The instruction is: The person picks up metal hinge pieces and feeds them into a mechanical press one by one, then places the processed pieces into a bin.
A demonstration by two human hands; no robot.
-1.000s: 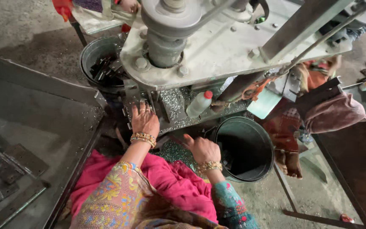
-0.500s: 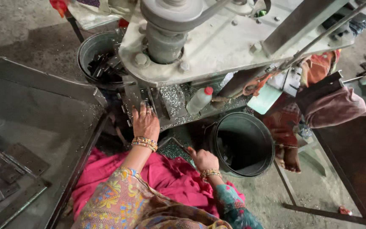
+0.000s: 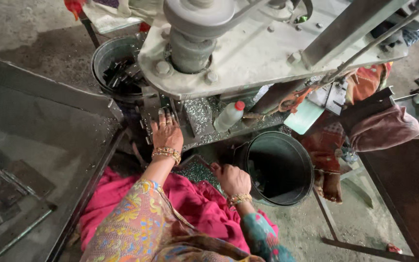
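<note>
Left hand (image 3: 166,132) flat and palm down on the bed of the press machine (image 3: 248,58), fingers spread a little and pointing far, fingertips tucked under the overhanging grey machine head. Gold bangles (image 3: 167,154) around that wrist. What lies under the fingertips hidden by the machine head; cannot tell whether anything is pinched.

Right hand (image 3: 233,178) lower and nearer, curled into a loose fist with the thumb up, beside the near left rim of a dark round bucket (image 3: 280,167). Whether the fist closes on anything not visible. Just left of this hand, a shallow tray (image 3: 194,170) scattered with small shiny metal bits, resting above a bright pink cloth (image 3: 195,206) over the lap.

On the press bed, right of the left hand, a layer of glittering metal scrap and a white plastic bottle with a red cap (image 3: 229,115), tilted. Far left, behind the machine, a second bucket (image 3: 115,68) holding dark flat metal pieces. On the left, a dark metal sheet table (image 3: 30,145) with a few flat strips lying on it. On the right, another person's bare foot (image 3: 330,182) on the concrete floor, next to the dark bucket, with red and orange clothing above.
</note>
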